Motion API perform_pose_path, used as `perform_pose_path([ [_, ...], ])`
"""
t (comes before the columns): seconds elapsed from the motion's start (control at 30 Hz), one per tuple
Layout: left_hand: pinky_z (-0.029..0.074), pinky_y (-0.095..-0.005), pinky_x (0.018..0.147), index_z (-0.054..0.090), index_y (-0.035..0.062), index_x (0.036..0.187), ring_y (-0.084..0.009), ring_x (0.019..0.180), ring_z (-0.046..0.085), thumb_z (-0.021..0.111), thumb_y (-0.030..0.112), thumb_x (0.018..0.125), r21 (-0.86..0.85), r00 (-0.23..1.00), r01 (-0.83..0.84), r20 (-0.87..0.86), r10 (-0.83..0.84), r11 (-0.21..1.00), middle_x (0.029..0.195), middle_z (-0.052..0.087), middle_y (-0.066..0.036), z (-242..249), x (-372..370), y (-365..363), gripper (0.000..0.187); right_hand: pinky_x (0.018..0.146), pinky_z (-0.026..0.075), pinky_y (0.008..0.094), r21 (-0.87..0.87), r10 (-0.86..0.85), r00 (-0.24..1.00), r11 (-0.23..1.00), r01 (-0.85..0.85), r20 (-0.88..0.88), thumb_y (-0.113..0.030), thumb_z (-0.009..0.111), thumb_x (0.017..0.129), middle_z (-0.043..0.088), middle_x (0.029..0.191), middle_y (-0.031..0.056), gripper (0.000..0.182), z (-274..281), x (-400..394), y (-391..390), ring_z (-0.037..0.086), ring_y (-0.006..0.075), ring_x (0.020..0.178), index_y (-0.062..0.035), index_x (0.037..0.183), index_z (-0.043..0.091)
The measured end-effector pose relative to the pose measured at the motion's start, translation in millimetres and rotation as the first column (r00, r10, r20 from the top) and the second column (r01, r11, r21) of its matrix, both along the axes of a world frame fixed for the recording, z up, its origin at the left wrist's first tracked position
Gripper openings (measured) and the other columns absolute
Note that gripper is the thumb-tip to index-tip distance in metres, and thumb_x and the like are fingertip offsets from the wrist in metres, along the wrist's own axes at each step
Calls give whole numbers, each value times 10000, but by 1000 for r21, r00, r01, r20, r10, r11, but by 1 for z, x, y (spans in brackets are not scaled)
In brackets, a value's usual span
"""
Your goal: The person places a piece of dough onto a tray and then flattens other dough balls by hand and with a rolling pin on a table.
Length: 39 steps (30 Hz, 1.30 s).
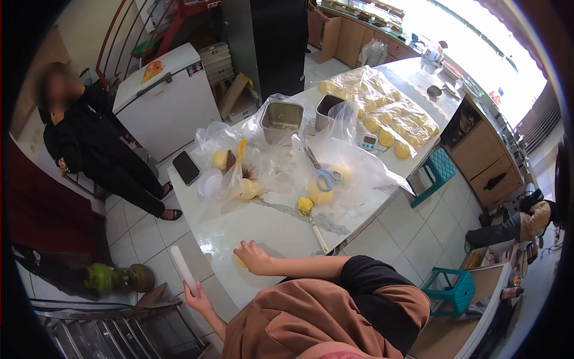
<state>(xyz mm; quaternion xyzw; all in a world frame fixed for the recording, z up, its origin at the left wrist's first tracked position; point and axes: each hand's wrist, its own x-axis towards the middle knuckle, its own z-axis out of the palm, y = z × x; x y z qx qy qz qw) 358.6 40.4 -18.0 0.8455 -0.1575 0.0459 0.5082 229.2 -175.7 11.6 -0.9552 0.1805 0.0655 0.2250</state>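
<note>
My left hand (198, 298) is closed round the lower end of a white rolling pin (181, 266), which it holds up off the table's left edge. My right hand (252, 256) rests at the near end of the white table (230, 230), its fingers bent over a yellow piece of dough (240, 262) that is mostly hidden under them. Beyond it a spatula (318, 234) lies with a yellow lump (305, 205) on its head. Blue-handled scissors (328, 178) lie on clear plastic over dough.
Metal tins (281, 117), a timer (368, 142), a black phone (186, 167) and plastic-covered dough balls (385, 138) stand further back. A person in black (98, 134) stands at the left. Green stools (449, 290) are at the right; another person (511, 230) is at the far right.
</note>
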Motion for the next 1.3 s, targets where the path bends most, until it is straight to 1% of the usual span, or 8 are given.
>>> perform_pose_path([
  [0.13, 437, -332, 858, 522, -48, 1185, -228, 939, 583, 645, 37, 780, -50, 1000, 4, -28, -5, 999, 1092, 605, -174, 7, -5, -4, 432, 785, 495, 411, 170, -44, 997, 985, 33, 64, 8, 600, 648, 438, 1103, 196, 470, 36, -3, -18, 475, 387, 1000, -68, 1101, 496],
  [0.23, 444, -333, 847, 524, -53, 1178, -213, 937, 587, 640, 19, 774, -66, 999, 33, -1, -33, 997, 1082, 611, -168, -2, 0, -3, 427, 804, 486, 419, 194, 21, 974, 979, -66, 227, 42, 590, 634, 425, 1130, 174, 517, 49, -4, -21, 441, 383, 1046, -78, 1127, 488],
  [0.47, 456, -344, 828, 561, 6, 1157, -291, 938, 603, 662, 38, 746, 1, 999, 40, -20, -40, 999, 1039, 618, -179, 9, -3, -13, 425, 851, 445, 522, 6, 388, 916, 921, -390, 99, -13, 666, 625, 372, 1250, 144, 737, 27, -9, -14, 401, 368, 1128, -156, 1293, 388],
  [0.67, 463, -356, 809, 557, -3, 1154, -261, 920, 608, 662, 50, 759, -63, 999, -54, -12, 53, 997, 1013, 624, -174, -7, 7, 2, 413, 811, 476, 505, 134, -14, 998, 991, 5, 68, -114, 743, 618, 377, 1230, 177, 779, 38, -4, 0, 414, 418, 1097, -156, 1300, 367],
  [0.97, 463, -338, 808, 550, -31, 1151, -236, 905, 605, 657, 41, 768, -56, 994, -64, 86, 68, 996, 1026, 624, -166, 16, 3, 2, 404, 875, 422, 422, 212, 306, 919, 908, -361, 250, -24, 671, 627, 498, 1120, 137, 652, 53, -2, -26, 463, 355, 1043, -120, 1225, 429],
  [1.13, 457, -333, 843, 560, -26, 1139, -245, 956, 605, 675, 54, 758, -65, 989, -85, 115, 92, 994, 1046, 623, -172, 0, -2, 1, 405, 933, 365, 521, 191, 379, 900, 887, -420, 217, 9, 605, 660, 457, 1256, 84, 633, 7, -1, -22, 421, 294, 1164, -137, 1248, 423],
  [1.23, 469, -344, 795, 587, 46, 1128, -287, 900, 611, 656, 56, 762, 65, 986, -34, 166, 23, 997, 984, 620, -166, 32, -19, -5, 373, 979, 187, 689, 45, 396, 917, 917, -397, 43, -153, 723, 652, 185, 1467, 88, 889, 35, -11, -23, 199, 298, 1344, -232, 1401, 250],
  [1.3, 477, -356, 769, 599, 83, 1121, -289, 864, 609, 651, 47, 743, 121, 981, -4, 193, -20, 993, 952, 622, -137, 50, -27, -9, 383, 1012, 180, 641, 97, 259, 926, 951, -295, 276, -245, 776, 621, 188, 1461, 113, 950, 55, -16, -29, 163, 359, 1345, -221, 1405, 239],
])
